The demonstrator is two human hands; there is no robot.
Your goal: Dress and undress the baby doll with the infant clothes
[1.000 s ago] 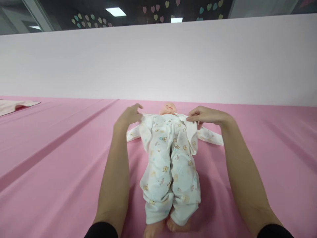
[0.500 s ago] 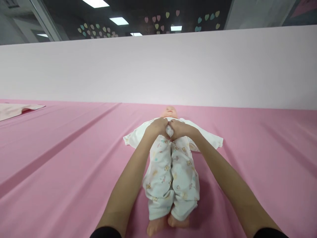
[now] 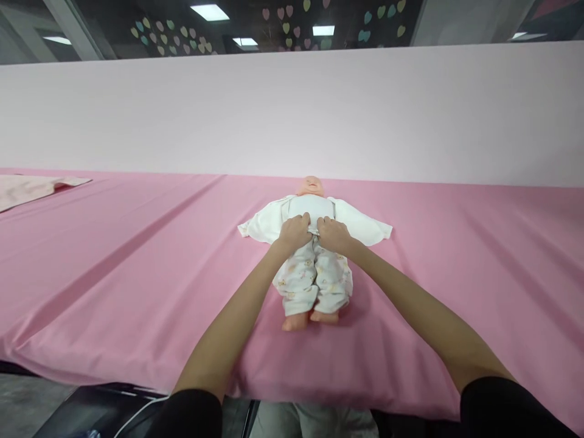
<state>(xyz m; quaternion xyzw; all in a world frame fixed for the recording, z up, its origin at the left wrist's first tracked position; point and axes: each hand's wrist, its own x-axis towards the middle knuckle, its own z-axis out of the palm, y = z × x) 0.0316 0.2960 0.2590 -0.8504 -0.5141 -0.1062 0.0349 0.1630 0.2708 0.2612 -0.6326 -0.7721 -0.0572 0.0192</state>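
Our hands have slid from doll's (image 3: pixel 314 255) chest to waist; left hand (image 3: pixel 295 232) and right hand (image 3: pixel 334 234), together, pinch the garment (image 3: pixel 312 213) mid-table (image 3: pixel 137 267), holding its front shut.

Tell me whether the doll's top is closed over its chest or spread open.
Closed: the white top covers the baby doll chest, both hands gripping at its waist; sleeves spread sideways.

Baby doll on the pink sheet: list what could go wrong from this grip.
1. Both hands, left hand and right hand, pinch the top's hem at the doll's waist; a hard tug could drag the doll along the pink sheet.
2. The sleeves lie spread flat; pulling the middle may bunch them.
3. The doll's feet lie toward the sheet's near edge; sliding it closer might tip it off.
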